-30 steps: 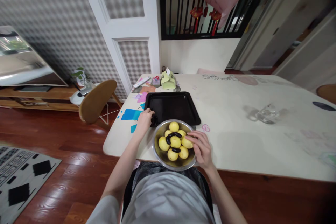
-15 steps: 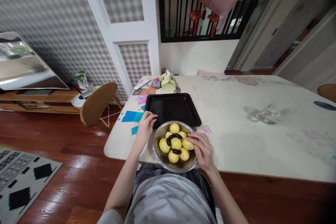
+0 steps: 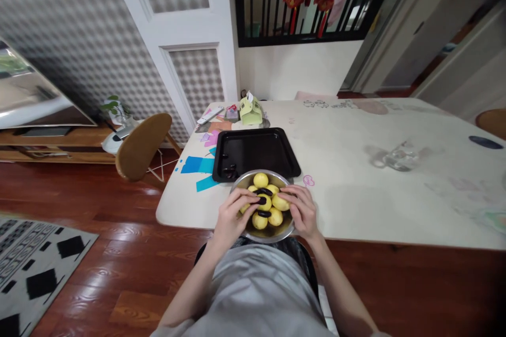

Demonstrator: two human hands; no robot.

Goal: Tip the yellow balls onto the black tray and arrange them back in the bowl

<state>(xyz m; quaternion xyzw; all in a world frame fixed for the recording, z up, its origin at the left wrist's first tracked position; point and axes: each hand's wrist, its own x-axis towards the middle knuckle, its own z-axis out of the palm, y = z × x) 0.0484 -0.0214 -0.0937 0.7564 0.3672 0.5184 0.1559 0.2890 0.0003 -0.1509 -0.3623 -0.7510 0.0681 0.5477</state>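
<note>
A steel bowl (image 3: 272,236) of several yellow lemons (image 3: 260,221) stands at the table's near edge, in front of my body. Small glossy black oblong pieces, perhaps finger grapes, lie on top of the fruit, one of them a long black piece (image 3: 264,214). My left hand (image 3: 236,211) reaches over the bowl's left side, its fingertips pinched on a dark oblong piece (image 3: 261,200) against the middle lemon. At the right rim my right hand (image 3: 302,208) is curled, fingers and thumb on a lemon (image 3: 280,202). Behind the bowl, a black tray (image 3: 256,150) holds dark pieces (image 3: 229,170) in its near left corner.
A green tissue box (image 3: 251,111) and a white remote (image 3: 211,115) lie at the table's far left. To the right stands a clear glass (image 3: 401,158). Blue paper-like patches (image 3: 195,165) lie left of the tray. A wooden chair (image 3: 144,145) is beside the table.
My left hand has moved from the tray's near left corner, rightward and toward me, to the lemons in the bowl. My right hand stays at the bowl's right side. The view has tilted slightly.
</note>
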